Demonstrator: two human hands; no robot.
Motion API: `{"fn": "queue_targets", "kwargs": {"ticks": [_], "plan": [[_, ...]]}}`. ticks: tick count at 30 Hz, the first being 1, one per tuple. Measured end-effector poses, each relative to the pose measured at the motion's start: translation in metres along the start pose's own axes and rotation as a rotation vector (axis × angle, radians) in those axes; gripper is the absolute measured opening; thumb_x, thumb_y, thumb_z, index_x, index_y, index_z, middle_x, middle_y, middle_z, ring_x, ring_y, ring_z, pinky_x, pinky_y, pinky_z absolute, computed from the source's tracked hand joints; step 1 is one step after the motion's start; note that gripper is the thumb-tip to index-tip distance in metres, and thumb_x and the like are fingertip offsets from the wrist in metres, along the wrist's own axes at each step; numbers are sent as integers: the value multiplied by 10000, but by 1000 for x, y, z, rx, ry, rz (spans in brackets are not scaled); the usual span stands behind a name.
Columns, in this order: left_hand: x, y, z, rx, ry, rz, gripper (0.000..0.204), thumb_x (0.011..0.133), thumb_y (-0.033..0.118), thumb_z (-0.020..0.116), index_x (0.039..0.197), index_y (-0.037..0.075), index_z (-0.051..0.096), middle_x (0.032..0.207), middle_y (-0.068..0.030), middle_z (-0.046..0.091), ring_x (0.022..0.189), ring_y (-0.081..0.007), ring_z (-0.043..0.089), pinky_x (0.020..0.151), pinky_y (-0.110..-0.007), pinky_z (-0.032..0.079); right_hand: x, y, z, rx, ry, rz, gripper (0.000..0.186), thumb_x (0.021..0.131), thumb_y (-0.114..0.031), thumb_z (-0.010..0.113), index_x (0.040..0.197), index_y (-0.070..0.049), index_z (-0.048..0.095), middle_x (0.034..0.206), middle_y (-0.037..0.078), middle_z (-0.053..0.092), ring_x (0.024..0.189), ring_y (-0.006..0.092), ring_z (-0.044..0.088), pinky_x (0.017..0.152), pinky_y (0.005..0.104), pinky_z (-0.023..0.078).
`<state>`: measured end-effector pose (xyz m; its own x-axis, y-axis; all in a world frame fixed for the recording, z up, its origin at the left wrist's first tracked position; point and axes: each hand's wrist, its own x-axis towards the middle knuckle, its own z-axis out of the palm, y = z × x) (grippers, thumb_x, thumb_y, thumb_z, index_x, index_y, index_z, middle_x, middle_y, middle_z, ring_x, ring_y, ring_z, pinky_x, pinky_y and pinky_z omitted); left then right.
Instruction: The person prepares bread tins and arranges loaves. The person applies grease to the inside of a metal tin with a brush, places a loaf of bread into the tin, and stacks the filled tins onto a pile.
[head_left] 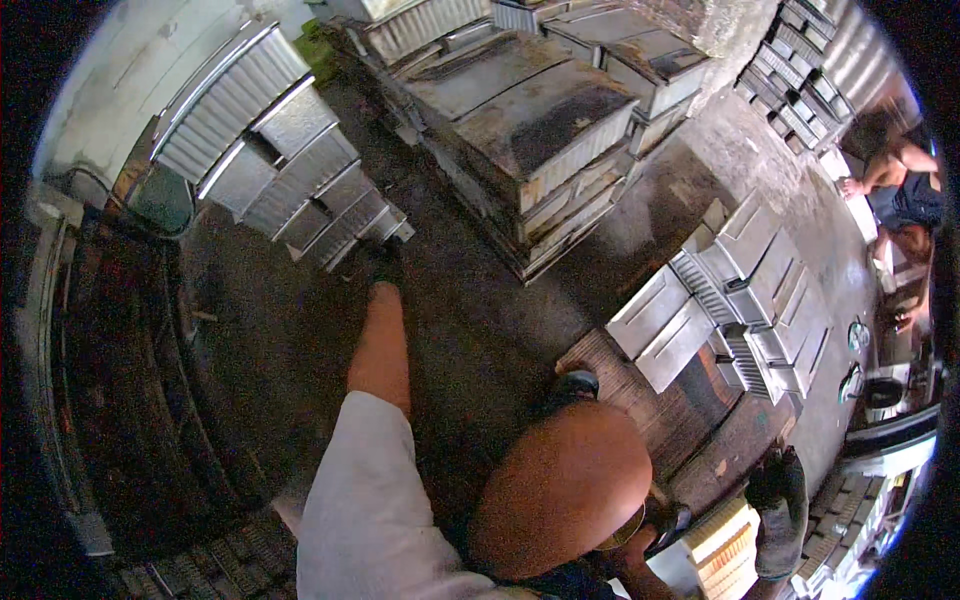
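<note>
My left arm stretches forward to the upper left. Its dark-gloved hand (381, 262) meets the near end of a stack of ribbed metal tins (310, 190); shadow hides how its fingers are set. At the lower right, my right hand (780, 505), also dark-gloved, lies along the right side of a tilted metal tin (725, 550) whose ribbed face glows yellowish. The fingers of this glove blend into the dark, so its hold is unclear. My bent bare knee (560, 490) stands between the two arms.
Large stained metal boxes (540, 110) are piled ahead. More ribbed tins (750, 290) stand right, by a worn wooden board (640, 385). Further tins (800, 75) are stacked at the far wall. Another person (900, 190) is at the right edge. Dark slatted material (190, 570) lies lower left.
</note>
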<state>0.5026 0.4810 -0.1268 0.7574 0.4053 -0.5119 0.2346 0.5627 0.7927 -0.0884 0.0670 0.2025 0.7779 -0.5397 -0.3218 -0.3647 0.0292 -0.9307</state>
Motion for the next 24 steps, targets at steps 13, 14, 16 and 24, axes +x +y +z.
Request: {"fn": "queue_targets", "kwargs": {"ticks": [13, 14, 16, 24], "plan": [[-162, 22, -19, 537, -481, 172, 436, 999, 212, 645, 1381, 7, 601, 1296, -165, 682, 1184, -262, 656, 1024, -379, 511, -86, -48, -67, -334, 75, 152, 874, 882, -480, 819, 1512, 21, 480, 1458, 166, 604, 1316, 257, 577, 1116, 400, 451], [-212, 33, -3, 594, -600, 202, 439, 998, 212, 646, 1383, 7, 601, 1300, -166, 683, 1188, -263, 656, 1026, -378, 511, -99, -62, -74, -374, 109, 262, 1042, 786, -612, 844, 1526, 19, 470, 1488, 171, 584, 1342, 261, 558, 1152, 428, 412], [-323, 124, 14, 751, -808, 379, 445, 996, 212, 649, 1388, 6, 601, 1307, -167, 683, 1196, -264, 658, 1032, -378, 510, -94, -61, -99, -447, -60, 254, 1075, 787, -634, 834, 1532, 39, 448, 1487, 165, 584, 1352, 243, 556, 1132, 410, 429], [-531, -15, 173, 1981, -2238, 619, 531, 989, 381, 638, 1396, 41, 625, 1325, -169, 691, 1215, -259, 649, 1061, -365, 498, -95, 41, -140, -143, 79, 22, 856, 903, -515, 766, 1505, 29, 494, 1407, 159, 623, 1269, 246, 588, 1090, 389, 456]]}}
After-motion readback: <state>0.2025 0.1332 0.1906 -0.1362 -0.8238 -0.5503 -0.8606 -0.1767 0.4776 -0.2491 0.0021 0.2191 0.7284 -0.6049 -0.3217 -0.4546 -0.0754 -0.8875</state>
